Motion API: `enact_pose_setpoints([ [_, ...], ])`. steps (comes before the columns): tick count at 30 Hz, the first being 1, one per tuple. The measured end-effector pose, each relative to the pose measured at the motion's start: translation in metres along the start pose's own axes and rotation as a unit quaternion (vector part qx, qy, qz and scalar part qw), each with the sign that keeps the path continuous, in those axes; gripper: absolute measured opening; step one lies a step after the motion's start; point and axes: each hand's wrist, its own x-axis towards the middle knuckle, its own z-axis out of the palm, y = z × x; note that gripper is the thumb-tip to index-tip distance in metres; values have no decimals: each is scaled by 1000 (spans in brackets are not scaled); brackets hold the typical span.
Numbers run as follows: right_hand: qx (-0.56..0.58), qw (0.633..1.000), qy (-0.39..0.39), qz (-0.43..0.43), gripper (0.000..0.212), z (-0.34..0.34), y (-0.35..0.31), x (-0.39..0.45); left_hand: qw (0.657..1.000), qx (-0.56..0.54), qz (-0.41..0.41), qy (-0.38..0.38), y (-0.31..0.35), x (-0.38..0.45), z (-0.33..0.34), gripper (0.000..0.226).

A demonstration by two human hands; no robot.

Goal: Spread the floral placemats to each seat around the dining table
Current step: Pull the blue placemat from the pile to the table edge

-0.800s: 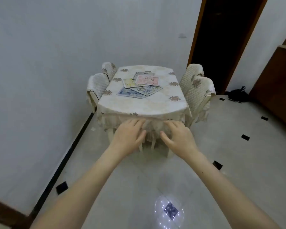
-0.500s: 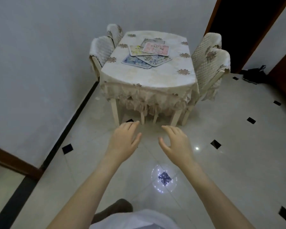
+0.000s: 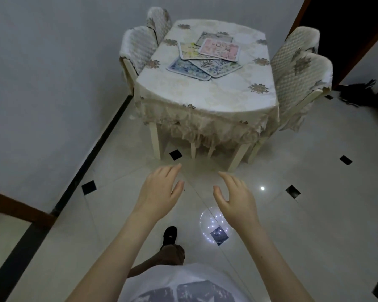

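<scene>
Placemats [image 3: 205, 56] — a loose overlapping pile of floral rectangles, well ahead of both hands, lying on the far half of the dining table [image 3: 216, 94]. Pink mat [image 3: 219, 49] on top; yellow mat [image 3: 189, 50] partly under its left edge; blue mat [image 3: 187, 68] nearest the hands, on the left; a pale leafy mat [image 3: 216, 66] beside it; a greyish mat [image 3: 214, 37] peeks out at the far end. None sits at a seat.

Left hand [image 3: 158, 190] — empty, fingers relaxed and slightly spread, palm down over the floor tiles [image 3: 314, 214], short of the table. Right hand [image 3: 236, 197] — likewise empty and loose, thumb out, level with the left, a gap between them.

Beyond the hands, a cream tablecloth [image 3: 205, 125] with a lace fringe hangs over the near edge. Two covered chairs [image 3: 140, 47] stand ahead to the left, two more [image 3: 299, 73] ahead to the right. Below the left hand, one dark shoe [image 3: 169, 235] on the tiles.
</scene>
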Motion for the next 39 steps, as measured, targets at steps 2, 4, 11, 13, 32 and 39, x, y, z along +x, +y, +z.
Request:
enact_pose_setpoints([
  [2,6,1000,10,-1,41,6,1,30,1000,-2,5,-9,-11,29,3,43],
  [4,1,1000,17,7,42,14,2,61,1000,0,12,-14,-24,59,6,44],
  [11,-33,999,40,8,43,30,-5,178,998,5,60,-20,-68,180,-3,45],
  [13,-41,998,45,4,42,30,-8,210,997,1,69,-16,-78,213,-9,43],
  [32,-38,999,-22,15,45,26,76,441,997,11,16,-68,-83,437,55,43],
  [39,-32,998,-46,-7,46,1,118,553,998,24,-12,-59,-70,542,70,47],
])
